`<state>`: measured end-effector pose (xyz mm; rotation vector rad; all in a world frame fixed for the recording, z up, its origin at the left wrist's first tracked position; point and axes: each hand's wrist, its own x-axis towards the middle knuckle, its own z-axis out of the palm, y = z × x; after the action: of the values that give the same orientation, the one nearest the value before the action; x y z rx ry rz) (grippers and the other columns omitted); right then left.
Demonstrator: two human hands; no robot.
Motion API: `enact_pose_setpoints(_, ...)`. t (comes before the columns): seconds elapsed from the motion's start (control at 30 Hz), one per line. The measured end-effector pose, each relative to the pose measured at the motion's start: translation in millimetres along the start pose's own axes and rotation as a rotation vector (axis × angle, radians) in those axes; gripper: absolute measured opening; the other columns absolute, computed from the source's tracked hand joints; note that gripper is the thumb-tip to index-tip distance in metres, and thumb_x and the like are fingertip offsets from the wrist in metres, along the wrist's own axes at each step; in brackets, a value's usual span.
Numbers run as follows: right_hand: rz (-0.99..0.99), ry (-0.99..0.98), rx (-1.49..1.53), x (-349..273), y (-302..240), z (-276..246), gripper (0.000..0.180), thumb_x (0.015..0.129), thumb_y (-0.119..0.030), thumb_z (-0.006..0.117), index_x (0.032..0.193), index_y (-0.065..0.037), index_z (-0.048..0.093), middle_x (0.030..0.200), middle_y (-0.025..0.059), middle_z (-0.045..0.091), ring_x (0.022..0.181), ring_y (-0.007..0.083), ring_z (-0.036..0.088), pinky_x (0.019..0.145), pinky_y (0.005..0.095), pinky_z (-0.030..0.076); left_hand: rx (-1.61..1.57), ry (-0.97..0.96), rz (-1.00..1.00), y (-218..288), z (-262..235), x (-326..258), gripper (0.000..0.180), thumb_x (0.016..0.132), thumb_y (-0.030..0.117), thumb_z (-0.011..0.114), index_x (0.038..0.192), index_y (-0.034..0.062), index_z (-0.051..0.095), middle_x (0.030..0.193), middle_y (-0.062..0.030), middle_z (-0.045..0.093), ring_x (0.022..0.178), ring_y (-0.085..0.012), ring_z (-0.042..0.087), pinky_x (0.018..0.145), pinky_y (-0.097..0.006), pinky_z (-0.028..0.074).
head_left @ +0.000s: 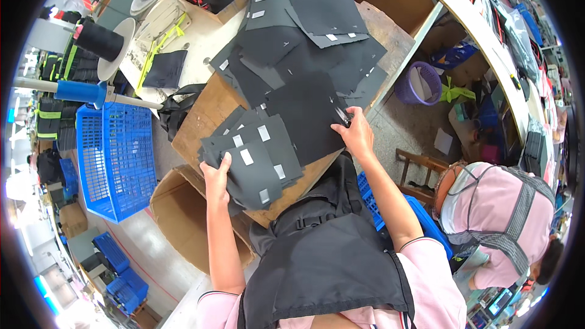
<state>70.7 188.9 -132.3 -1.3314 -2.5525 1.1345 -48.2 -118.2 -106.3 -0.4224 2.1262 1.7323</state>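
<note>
A stack of dark grey fabric pieces (259, 173) with small white labels lies at the near left of the wooden board (201, 128). My left hand (216, 180) grips its left edge, thumb on top, the other fingers partly hidden. In my right hand (358, 136) is a small pair of thread snips (343, 116), held by the right edge of a plain black fabric panel (304, 109). That panel lies beside the labelled stack and partly under it. Beyond it spreads a loose heap of similar black and grey pieces (329, 15), some with white labels.
An open cardboard box (167, 198) stands below the board's left side, with a blue plastic crate (116, 161) farther left. Thread cones (100, 42) stand at the back left. To the right are a purple basket (418, 83) and another person in pink (493, 207).
</note>
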Motion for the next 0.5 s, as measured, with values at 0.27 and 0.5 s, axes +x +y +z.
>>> enact_pose_setpoints(0.27,-0.118,0.121,-0.089,10,6,5,0.032,0.070,-0.021,0.075,0.085,-0.003,0.054,0.081,0.0081,0.057,0.078,0.0315,0.058,0.068,0.0408,0.045,0.123,-0.078,0.010,34,3,3,0.040,0.081,0.018,0.067,0.111,0.0026,0.045,0.106,-0.0129,0.058,0.099,-0.0270,0.057,0.083,-0.040,0.047)
enact_pose_setpoints(0.5,-0.325,0.206,0.236,-6,-21,-40,0.021,0.070,-0.004,0.072,0.078,0.002,0.053,0.068,0.0140,0.056,0.059,0.0244,0.055,0.057,0.0325,0.044,1.032,0.234,0.109,28,10,6,0.056,0.083,0.035,0.063,0.123,0.0063,0.036,0.099,-0.0204,0.062,0.095,-0.0375,0.059,0.080,-0.045,0.044)
